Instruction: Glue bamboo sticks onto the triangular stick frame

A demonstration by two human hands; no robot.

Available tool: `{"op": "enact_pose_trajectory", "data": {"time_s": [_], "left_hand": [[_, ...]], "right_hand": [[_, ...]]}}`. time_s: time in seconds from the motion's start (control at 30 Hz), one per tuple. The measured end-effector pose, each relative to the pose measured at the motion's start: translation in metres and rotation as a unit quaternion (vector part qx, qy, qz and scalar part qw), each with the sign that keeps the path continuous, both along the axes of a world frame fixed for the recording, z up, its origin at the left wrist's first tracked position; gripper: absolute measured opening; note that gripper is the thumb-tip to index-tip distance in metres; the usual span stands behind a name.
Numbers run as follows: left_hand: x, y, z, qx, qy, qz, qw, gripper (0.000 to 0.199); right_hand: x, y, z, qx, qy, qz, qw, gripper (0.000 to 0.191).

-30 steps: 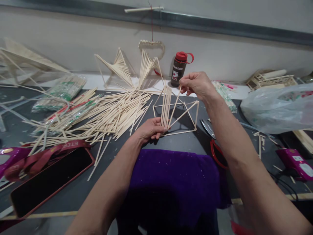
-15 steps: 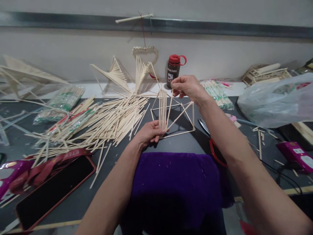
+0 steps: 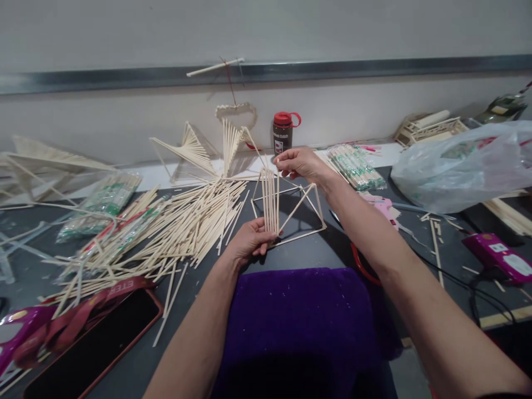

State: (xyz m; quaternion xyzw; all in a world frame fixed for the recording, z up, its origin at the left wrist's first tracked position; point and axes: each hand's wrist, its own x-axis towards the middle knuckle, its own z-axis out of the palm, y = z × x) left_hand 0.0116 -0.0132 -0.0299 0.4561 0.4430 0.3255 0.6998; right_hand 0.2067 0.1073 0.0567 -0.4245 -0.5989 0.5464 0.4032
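A frame of thin wooden sticks point(image 3: 302, 238) stands on the table in front of me, with a row of upright sticks point(image 3: 270, 202) side by side at its left. My left hand point(image 3: 252, 241) is closed around the bottom ends of that row, thumb in front. At the row's right edge one more wooden stick point(image 3: 278, 194) stands nearly upright, close beside the others. The fingers of my right hand point(image 3: 300, 165) pinch at this stick's top end. Whether its lower end touches the frame is hidden by my left thumb.
Loose sticks point(image 3: 199, 221) lie heaped at the left. Finished twisted stick models point(image 3: 189, 149) and a red-capped bottle point(image 3: 282, 133) stand behind. A phone point(image 3: 95, 343) lies front left; red-handled scissors point(image 3: 357, 260) are partly under my right forearm. A plastic bag point(image 3: 461, 172) sits right.
My right hand has brought the stick's top leftward, so the stick went from leaning to nearly parallel with the row. My left hand keeps its hold. The camera view has tilted up.
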Motion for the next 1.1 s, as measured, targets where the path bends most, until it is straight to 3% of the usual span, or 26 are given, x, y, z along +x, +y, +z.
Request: {"op": "enact_pose_trajectory", "data": {"time_s": [0.23,1.1], "left_hand": [[0.001,0.000,0.001,-0.003,0.013,0.004,1.000,0.040],[0.004,-0.001,0.000,0.008,-0.003,0.004,1.000,0.035]], "right_hand": [[-0.005,0.008,-0.007,-0.014,0.023,0.029,0.999,0.010],[-0.007,-0.001,0.003,-0.004,-0.020,0.022,1.000,0.012]]}}
